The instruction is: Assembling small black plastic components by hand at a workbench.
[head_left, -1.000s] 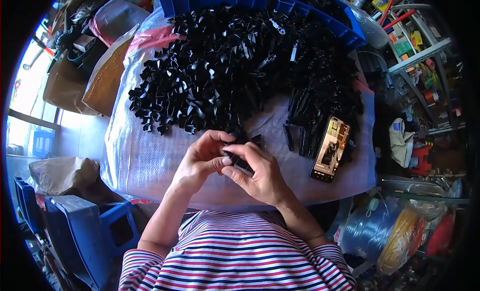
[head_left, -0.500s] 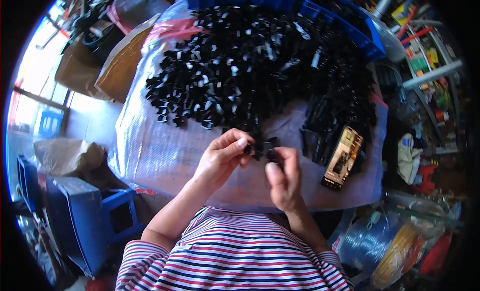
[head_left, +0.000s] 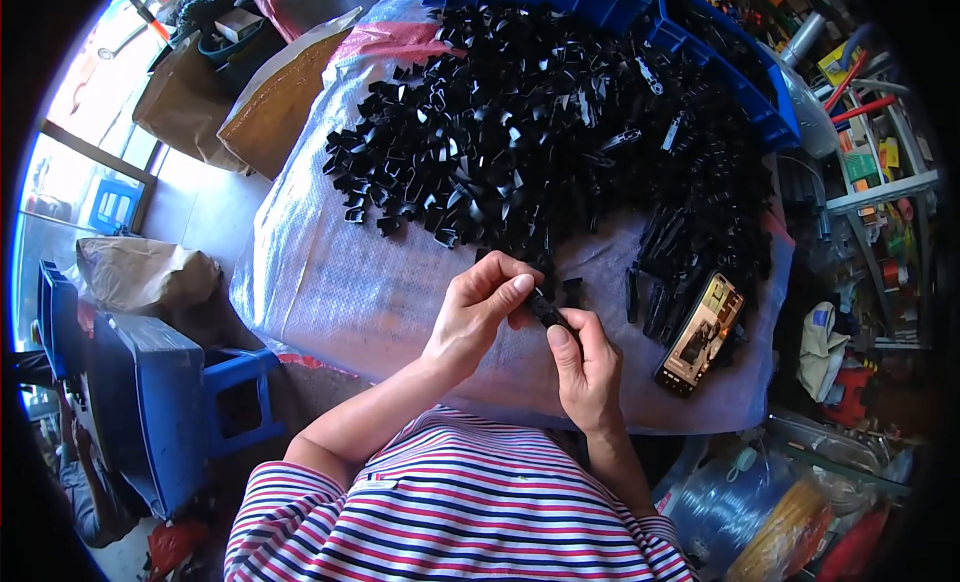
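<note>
Between my two hands is a small, narrow black plastic piece (head_left: 545, 310), slanting down to the right. My left hand (head_left: 470, 312) is closed, with thumb and forefinger pinched at its upper end; whether a second piece is there is too small to tell. My right hand (head_left: 590, 367) grips the lower end between thumb and fingers. Just beyond them spreads a big heap of small black clip-like plastic pieces (head_left: 470, 152). Longer black strips (head_left: 660, 267) lie at its right side. One loose black piece (head_left: 572, 289) rests on the white woven sheet (head_left: 330, 282) close to my right hand.
A phone (head_left: 700, 332) with a lit screen lies on the sheet at the right. Blue crates (head_left: 735, 77) stand behind the heap. A blue stool (head_left: 240, 402) is at the left, and wrapped coils (head_left: 740, 507) sit at lower right. Part of another person (head_left: 85, 482) shows at far left.
My hands have come together on the black piece, my left hand moving slightly right. The whole view has shifted a little. A loose piece now shows beside my right hand.
</note>
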Demonstrator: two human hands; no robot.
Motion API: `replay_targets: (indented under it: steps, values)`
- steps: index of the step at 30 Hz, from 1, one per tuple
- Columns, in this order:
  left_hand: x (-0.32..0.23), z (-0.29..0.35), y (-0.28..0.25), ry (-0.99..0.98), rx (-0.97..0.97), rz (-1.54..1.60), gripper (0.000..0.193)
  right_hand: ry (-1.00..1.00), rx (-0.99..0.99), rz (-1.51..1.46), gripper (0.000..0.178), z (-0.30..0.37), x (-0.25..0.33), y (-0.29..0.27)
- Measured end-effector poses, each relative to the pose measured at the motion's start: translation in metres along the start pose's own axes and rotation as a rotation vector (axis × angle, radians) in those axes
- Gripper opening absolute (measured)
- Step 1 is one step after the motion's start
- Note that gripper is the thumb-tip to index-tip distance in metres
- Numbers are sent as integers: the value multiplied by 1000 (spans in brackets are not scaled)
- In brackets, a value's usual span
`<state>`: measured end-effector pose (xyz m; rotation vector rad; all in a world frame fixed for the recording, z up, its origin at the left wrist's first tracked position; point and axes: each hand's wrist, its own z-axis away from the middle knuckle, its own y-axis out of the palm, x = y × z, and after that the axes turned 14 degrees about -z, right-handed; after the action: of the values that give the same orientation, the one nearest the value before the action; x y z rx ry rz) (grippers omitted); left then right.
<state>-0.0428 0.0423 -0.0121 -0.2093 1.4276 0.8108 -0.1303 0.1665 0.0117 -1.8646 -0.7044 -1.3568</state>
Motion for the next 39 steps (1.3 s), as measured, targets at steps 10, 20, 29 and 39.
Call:
replay_targets:
  steps: [10,20,29,39]
  values:
    - [-15,16,16,244,-162,-228,15,17,-43,-138,18,-10,0,25]
    - [-22,-14,-55,61,47,94,8,32,-80,678,20,-28,-23,-57]
    - [-5,4,-28,443,-129,-1349,29,84,-58,-42,17,-12,-4,-39]
    - [-20,4,-16,-98,129,9,20,-215,91,-119,30,-10,7,-7]
